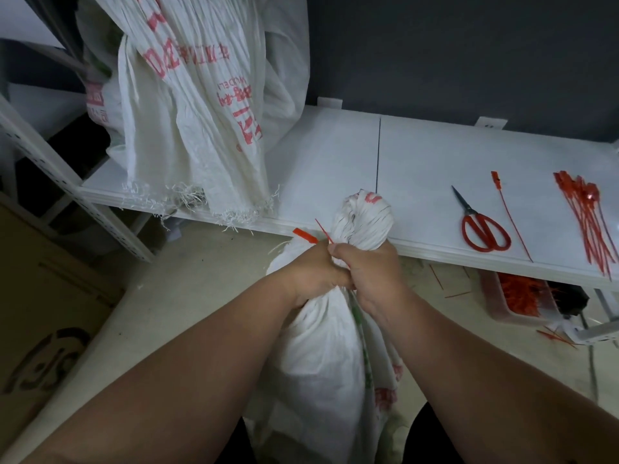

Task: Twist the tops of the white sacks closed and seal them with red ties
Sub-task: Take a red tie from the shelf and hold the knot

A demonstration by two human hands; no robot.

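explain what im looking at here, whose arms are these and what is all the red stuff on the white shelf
There is no machine here. This single picture comes from a camera worn on a person's head, looking down at their own two bare arms. Both hands grip the twisted neck of a white sack that stands on the floor in front of them: the left hand and the right hand squeeze it just under the bunched top. A red tie sticks out beside the left hand, seemingly going round the neck. On the white shelf lie red-handled scissors, one loose red tie and a bundle of red ties. More white sacks hang over the shelf's left end.
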